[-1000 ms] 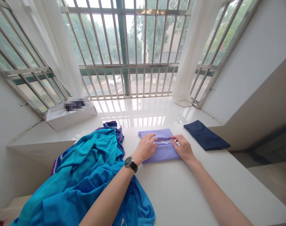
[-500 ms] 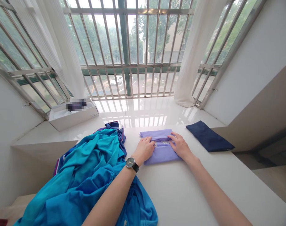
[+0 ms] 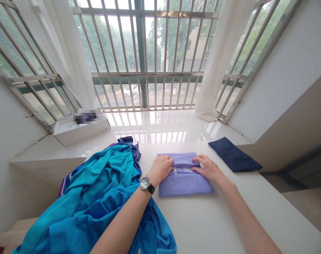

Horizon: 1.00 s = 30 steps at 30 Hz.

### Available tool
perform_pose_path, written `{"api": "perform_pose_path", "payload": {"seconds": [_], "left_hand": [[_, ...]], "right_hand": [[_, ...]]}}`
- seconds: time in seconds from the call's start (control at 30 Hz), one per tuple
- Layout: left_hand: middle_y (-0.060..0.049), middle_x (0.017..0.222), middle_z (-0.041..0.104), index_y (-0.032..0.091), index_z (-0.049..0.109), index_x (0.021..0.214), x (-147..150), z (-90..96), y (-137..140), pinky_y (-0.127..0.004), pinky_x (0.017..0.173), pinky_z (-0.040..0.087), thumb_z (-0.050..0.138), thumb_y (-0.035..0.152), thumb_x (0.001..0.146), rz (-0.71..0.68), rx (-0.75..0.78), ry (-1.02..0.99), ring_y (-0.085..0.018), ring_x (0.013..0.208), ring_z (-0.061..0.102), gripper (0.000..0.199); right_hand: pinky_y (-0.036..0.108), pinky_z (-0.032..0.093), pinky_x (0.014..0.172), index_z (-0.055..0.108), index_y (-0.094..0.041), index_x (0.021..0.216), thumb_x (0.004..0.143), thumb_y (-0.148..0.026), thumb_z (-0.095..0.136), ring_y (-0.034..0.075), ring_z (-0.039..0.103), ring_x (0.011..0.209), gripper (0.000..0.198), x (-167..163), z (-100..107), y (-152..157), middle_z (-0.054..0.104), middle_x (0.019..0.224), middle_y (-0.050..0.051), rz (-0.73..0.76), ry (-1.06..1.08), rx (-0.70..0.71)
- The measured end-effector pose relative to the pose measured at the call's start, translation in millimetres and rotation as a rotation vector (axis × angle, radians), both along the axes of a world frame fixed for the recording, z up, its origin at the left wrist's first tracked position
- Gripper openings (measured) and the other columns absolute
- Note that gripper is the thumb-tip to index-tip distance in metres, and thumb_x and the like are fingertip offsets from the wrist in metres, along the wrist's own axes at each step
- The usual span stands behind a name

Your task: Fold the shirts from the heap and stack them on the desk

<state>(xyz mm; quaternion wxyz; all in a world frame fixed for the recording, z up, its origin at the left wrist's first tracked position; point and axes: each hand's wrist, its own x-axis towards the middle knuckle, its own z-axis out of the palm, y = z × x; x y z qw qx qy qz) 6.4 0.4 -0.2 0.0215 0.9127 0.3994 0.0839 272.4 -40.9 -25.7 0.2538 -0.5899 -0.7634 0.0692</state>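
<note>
A purple shirt [image 3: 185,185] with a white print lies folded into a flat rectangle on the white table, its far strip turned over toward me. My left hand [image 3: 162,168], with a watch [image 3: 146,185] on the wrist, has curled fingers on the left end of that strip. At the right end, my right hand [image 3: 209,169] holds the fold's edge between thumb and fingers. Part of the print is hidden under the strip. A blue-teal garment heap [image 3: 97,190] spreads under and beside my left forearm.
A dark navy folded cloth [image 3: 233,155] lies at the table's right edge. An open white box [image 3: 82,130] with a blurred item stands on the sill [image 3: 155,123] at the left. White curtains [image 3: 214,77] hang before the barred window.
The purple shirt has shifted toward me, and its near part lies flatter and wider. Both hands stay at the fold; the right one has moved slightly right and nearer.
</note>
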Motion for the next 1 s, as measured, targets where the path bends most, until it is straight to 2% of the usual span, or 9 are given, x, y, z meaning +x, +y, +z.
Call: {"api": "perform_pose_path", "payload": {"seconds": [0.13,0.27,0.5,0.8,1.0], "left_hand": [[-0.009,0.100,0.067,0.019,0.065,0.099,1.5,-2.1,1.5,-0.036,0.084,0.049,0.058,0.022,0.092,-0.001,0.006,0.012,-0.025,0.097,0.061,0.010],[-0.009,0.096,0.068,0.017,0.065,0.097,1.4,-2.6,0.4,-0.037,0.081,0.050,0.050,0.009,0.089,-0.024,0.039,0.033,-0.025,0.092,0.062,0.019],[-0.010,0.090,0.070,0.015,0.066,0.089,2.6,-1.5,0.0,-0.038,0.084,0.048,0.053,0.010,0.086,0.009,0.075,0.036,-0.025,0.090,0.064,0.014],[-0.007,0.098,0.071,0.020,0.067,0.102,-0.8,6.1,1.8,-0.035,0.085,0.048,0.054,0.014,0.089,0.085,0.064,-0.059,-0.023,0.095,0.064,0.019],[-0.004,0.095,0.071,0.023,0.068,0.102,-12.3,17.9,-2.1,-0.032,0.081,0.049,0.056,0.019,0.086,-0.048,0.034,-0.060,-0.023,0.092,0.064,0.020]], "right_hand": [[0.039,0.054,0.090,0.070,-0.028,0.103,0.081,-0.025,0.066,0.024,0.062,0.107,0.023,4.8,-8.6,5.0,0.066,0.113,0.005,0.009,-0.016,0.044],[0.040,0.054,0.091,0.071,-0.029,0.107,0.084,-0.026,0.064,0.025,0.062,0.109,0.025,10.3,-14.6,7.1,0.066,0.117,0.005,0.035,-0.034,0.047],[0.041,0.056,0.091,0.075,-0.029,0.100,0.086,-0.026,0.062,0.024,0.063,0.105,0.019,9.4,-18.5,8.0,0.069,0.111,0.005,0.069,-0.053,0.132],[0.044,0.054,0.091,0.074,-0.029,0.101,0.093,-0.028,0.053,0.025,0.062,0.102,0.022,2.5,-5.5,4.5,0.070,0.107,0.007,0.045,-0.023,0.241],[0.043,0.053,0.091,0.074,-0.029,0.102,0.094,-0.030,0.054,0.026,0.061,0.103,0.022,0.4,5.8,-4.1,0.070,0.107,0.008,0.072,-0.038,0.256]]}}
